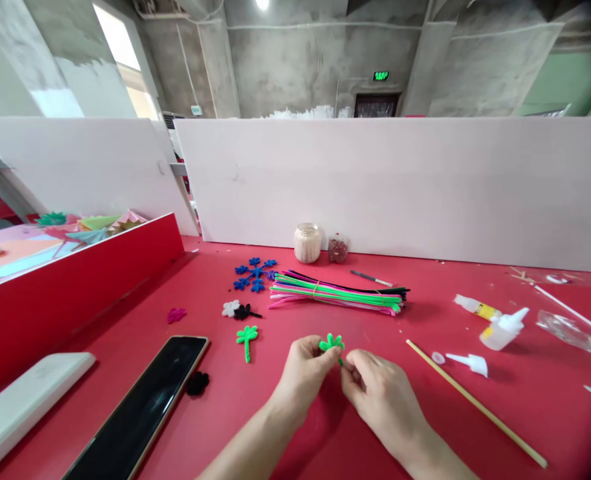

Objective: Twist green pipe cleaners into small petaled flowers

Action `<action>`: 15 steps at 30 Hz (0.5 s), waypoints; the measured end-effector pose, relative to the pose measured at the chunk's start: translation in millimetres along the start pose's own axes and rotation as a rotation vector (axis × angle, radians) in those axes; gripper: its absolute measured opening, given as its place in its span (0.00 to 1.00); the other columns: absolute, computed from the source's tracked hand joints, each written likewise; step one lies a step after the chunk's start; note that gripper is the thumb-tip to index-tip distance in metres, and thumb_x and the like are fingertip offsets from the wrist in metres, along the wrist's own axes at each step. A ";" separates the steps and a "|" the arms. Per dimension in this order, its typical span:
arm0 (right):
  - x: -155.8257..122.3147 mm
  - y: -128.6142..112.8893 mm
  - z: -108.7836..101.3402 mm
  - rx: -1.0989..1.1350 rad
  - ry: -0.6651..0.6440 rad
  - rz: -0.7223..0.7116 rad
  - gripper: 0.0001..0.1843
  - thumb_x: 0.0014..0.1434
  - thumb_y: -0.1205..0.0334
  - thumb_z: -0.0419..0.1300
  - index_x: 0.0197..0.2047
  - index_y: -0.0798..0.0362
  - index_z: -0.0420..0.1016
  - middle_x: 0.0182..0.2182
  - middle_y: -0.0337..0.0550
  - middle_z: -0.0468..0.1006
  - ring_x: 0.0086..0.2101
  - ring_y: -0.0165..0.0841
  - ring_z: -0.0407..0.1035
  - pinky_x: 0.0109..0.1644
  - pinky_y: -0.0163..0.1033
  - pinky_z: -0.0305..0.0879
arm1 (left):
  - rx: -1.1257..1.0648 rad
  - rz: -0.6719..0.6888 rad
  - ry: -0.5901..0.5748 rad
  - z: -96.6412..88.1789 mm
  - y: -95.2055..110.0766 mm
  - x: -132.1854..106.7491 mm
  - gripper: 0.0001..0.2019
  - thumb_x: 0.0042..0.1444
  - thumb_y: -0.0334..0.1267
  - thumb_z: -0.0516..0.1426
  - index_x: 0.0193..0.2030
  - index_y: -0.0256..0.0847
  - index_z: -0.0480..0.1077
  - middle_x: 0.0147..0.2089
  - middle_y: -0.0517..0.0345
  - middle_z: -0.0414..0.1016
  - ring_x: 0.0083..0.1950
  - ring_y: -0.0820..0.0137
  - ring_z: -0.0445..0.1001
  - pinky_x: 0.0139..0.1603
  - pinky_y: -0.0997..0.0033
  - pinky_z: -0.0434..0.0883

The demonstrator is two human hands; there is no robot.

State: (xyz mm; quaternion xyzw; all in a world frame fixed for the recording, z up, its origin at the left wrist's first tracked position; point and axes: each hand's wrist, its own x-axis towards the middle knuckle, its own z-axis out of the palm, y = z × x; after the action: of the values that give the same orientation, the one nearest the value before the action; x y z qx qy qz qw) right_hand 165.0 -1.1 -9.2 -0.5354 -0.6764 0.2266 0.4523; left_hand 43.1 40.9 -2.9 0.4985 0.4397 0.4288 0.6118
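Observation:
My left hand (308, 367) and my right hand (375, 390) meet over the red table (275, 413), both pinching a small green pipe-cleaner shape (331, 343) with looped petals. The left fingers grip it just under the loops; the right fingers close on its lower stem, mostly hidden. A finished green pipe-cleaner shape (246, 337) lies to the left. A tied bundle of coloured pipe cleaners (338, 293) lies behind the hands.
Blue pipe-cleaner flowers (254, 273), white and black ones (238, 310), a pink one (176, 315) and a black one (197, 383) lie left. A phone (142, 407), a wooden stick (475, 403), glue bottles (500, 327) and two jars (308, 241) stand around. White boards wall the back.

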 end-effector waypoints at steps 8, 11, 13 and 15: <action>-4.0 -11.9 1.7 0.975 -0.287 0.642 0.13 0.54 0.55 0.55 0.26 0.57 0.67 0.18 0.37 0.69 0.16 0.21 0.54 0.19 0.27 0.44 | -0.140 -0.105 -0.193 -16.8 13.0 -7.1 0.13 0.44 0.43 0.60 0.20 0.36 0.66 0.16 0.64 0.62 0.19 0.79 0.58 0.22 0.76 0.54; -5.8 -13.2 6.3 1.213 -0.278 0.717 0.12 0.49 0.58 0.61 0.24 0.59 0.70 0.16 0.37 0.69 0.14 0.19 0.51 0.18 0.27 0.41 | -0.223 -0.155 -0.230 -14.6 16.4 -8.3 0.12 0.43 0.43 0.60 0.21 0.35 0.67 0.14 0.64 0.62 0.17 0.78 0.59 0.21 0.75 0.54; -5.4 -13.0 7.9 1.280 -0.241 0.723 0.11 0.47 0.59 0.63 0.24 0.59 0.72 0.16 0.37 0.69 0.14 0.18 0.51 0.19 0.27 0.42 | -0.308 -0.183 -0.249 -11.7 16.6 -8.5 0.14 0.46 0.44 0.58 0.21 0.35 0.67 0.15 0.63 0.63 0.17 0.78 0.61 0.21 0.75 0.55; -3.8 -12.5 8.2 1.314 -0.222 0.735 0.11 0.47 0.59 0.64 0.25 0.59 0.73 0.16 0.37 0.68 0.15 0.18 0.51 0.20 0.27 0.42 | -0.421 -0.208 -0.258 -9.2 15.1 -8.3 0.18 0.51 0.47 0.53 0.21 0.34 0.67 0.16 0.61 0.64 0.18 0.77 0.62 0.21 0.75 0.56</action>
State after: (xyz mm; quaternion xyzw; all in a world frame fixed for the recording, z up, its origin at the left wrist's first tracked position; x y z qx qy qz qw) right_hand 151.7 -7.3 -4.7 -0.3210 -0.2219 0.7713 0.5028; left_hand 30.9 37.1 11.8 0.3630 0.3080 0.3785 0.7938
